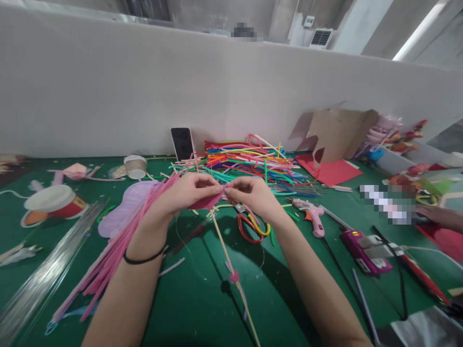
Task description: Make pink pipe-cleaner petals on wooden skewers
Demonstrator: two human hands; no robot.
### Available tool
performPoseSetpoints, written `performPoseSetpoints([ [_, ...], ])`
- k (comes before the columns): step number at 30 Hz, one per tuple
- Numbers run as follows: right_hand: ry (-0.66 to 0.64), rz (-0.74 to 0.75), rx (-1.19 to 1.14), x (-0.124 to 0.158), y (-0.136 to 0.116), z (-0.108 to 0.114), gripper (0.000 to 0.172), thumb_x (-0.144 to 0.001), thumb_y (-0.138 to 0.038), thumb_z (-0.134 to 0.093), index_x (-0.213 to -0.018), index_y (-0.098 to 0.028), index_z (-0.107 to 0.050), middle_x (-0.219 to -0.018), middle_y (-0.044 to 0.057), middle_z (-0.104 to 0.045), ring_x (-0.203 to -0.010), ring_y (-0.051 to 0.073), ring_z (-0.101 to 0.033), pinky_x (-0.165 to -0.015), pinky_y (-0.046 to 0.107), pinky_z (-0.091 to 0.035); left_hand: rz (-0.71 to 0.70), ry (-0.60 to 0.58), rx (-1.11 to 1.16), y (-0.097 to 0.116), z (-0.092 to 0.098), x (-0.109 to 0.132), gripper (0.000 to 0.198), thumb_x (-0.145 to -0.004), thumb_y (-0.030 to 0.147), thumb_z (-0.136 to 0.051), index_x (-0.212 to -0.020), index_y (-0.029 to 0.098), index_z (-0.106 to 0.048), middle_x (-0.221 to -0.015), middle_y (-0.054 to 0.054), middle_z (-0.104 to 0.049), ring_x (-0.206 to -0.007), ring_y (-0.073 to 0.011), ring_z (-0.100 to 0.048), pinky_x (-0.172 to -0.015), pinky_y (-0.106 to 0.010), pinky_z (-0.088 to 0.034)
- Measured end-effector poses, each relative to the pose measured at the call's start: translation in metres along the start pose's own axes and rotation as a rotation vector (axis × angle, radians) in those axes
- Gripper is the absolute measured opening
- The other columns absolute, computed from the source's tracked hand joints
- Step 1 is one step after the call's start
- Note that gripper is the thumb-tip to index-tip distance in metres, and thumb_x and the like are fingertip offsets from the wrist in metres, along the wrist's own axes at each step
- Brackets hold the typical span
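My left hand (195, 190) and my right hand (251, 193) meet above the middle of the table, fingertips pinched together. Between them is a small, flat, dark pink piece (208, 202), possibly felt or paper, partly covered by the fingers. Below it a thin wooden stick (222, 238) slants toward me, with a small pink bead-like piece (234, 276) on it; whether it joins the pink piece I cannot tell. Scissors with red and yellow handles (253, 229) lie beneath my right hand. Long pink strips (119, 255) lie beside and under my left forearm.
Behind my hands is a pile of colourful pipe cleaners (249, 164) and a leaning phone (182, 144). A pink glue gun (313, 214) and a purple power strip (365, 253) lie right. Paper cups (135, 167) and a lilac eye-mask-shaped piece (125, 212) lie left. Another person's hand (439, 216) is far right.
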State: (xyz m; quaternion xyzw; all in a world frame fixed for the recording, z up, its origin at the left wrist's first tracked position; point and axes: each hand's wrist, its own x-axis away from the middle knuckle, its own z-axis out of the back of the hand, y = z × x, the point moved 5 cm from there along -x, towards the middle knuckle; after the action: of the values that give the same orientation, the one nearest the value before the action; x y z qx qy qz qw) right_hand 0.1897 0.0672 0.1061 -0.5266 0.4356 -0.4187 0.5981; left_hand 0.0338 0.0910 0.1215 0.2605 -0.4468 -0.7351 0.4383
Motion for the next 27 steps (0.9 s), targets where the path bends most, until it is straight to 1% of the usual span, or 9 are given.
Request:
performPoseSetpoints([
  [3,0.005,-0.038,-0.038,0.0,-0.001,0.0,0.032,-0.077,-0.047,-0.068,-0.076,-0.015,-0.069,-0.068,0.002,-0.068,-0.061,0.012,-0.063,-0.06,0.023,-0.051,-0.015,0.013,-0.02,0.003,-0.001,0.0,0.034,-0.076,0.05,-0.065,-0.077,0.016,-0.07,-0.071,-0.002,-0.069,-0.064,-0.0129,-0.058,-0.058,-0.022,-0.045],
  [6,0.023,-0.122,-0.161,-0.001,0.003,0.0,0.039,-0.08,-0.052,-0.064,-0.073,-0.014,-0.068,-0.067,0.004,-0.068,-0.059,0.012,-0.064,-0.059,0.023,-0.053,-0.014,0.035,-0.053,0.006,-0.001,0.0,0.032,-0.077,0.048,-0.065,-0.076,0.016,-0.07,-0.07,-0.002,-0.069,-0.063,-0.0125,-0.058,-0.059,-0.022,-0.046],
  [8,0.027,-0.159,-0.213,-0.002,0.006,0.0,0.037,-0.079,-0.05,-0.067,-0.073,-0.013,-0.068,-0.066,0.005,-0.068,-0.058,0.011,-0.064,-0.059,0.023,-0.053,-0.004,0.044,-0.088,0.007,-0.002,0.0,0.032,-0.077,0.047,-0.065,-0.076,0.016,-0.07,-0.069,-0.002,-0.069,-0.063,-0.0129,-0.059,-0.06,-0.023,-0.047],
  [13,0.048,-0.188,-0.203,-0.004,0.013,0.001,0.029,-0.076,-0.041,-0.072,-0.071,-0.012,-0.068,-0.068,0.005,-0.069,-0.058,0.011,-0.064,-0.059,0.022,-0.054,-0.019,0.047,-0.159,0.006,-0.003,-0.002,0.03,-0.077,0.045,-0.064,-0.077,0.016,-0.071,-0.073,-0.002,-0.071,-0.068,-0.0147,-0.061,-0.065,-0.025,-0.048],
  [20,0.019,-0.178,-0.233,-0.004,0.018,0.0,0.032,-0.07,-0.045,-0.076,-0.069,-0.014,-0.068,-0.067,0.003,-0.068,-0.059,0.011,-0.064,-0.059,0.022,-0.054,0.003,0.037,-0.12,0.005,-0.004,0.0,0.028,-0.077,0.044,-0.064,-0.076,0.017,-0.07,-0.073,-0.002,-0.07,-0.067,-0.0149,-0.061,-0.063,-0.024,-0.047],
  [25,0.002,-0.224,-0.254,-0.006,0.024,0.0,0.03,-0.068,-0.042,-0.079,-0.069,-0.015,-0.067,-0.064,0.002,-0.068,-0.057,0.011,-0.064,-0.057,0.022,-0.053,0.004,0.048,-0.103,0.006,-0.004,0.0,0.03,-0.076,0.045,-0.065,-0.076,0.016,-0.071,-0.075,-0.003,-0.071,-0.068,-0.0153,-0.062,-0.065,-0.025,-0.048],
  [27,-0.004,-0.259,-0.294,-0.006,0.025,0.0,0.03,-0.07,-0.042,-0.079,-0.07,-0.014,-0.067,-0.065,0.002,-0.068,-0.056,0.011,-0.063,-0.055,0.02,-0.053,0.005,0.045,-0.11,0.006,-0.003,-0.001,0.03,-0.075,0.045,-0.065,-0.076,0.016,-0.071,-0.075,-0.003,-0.071,-0.068,-0.0157,-0.062,-0.065,-0.026,-0.049],
])
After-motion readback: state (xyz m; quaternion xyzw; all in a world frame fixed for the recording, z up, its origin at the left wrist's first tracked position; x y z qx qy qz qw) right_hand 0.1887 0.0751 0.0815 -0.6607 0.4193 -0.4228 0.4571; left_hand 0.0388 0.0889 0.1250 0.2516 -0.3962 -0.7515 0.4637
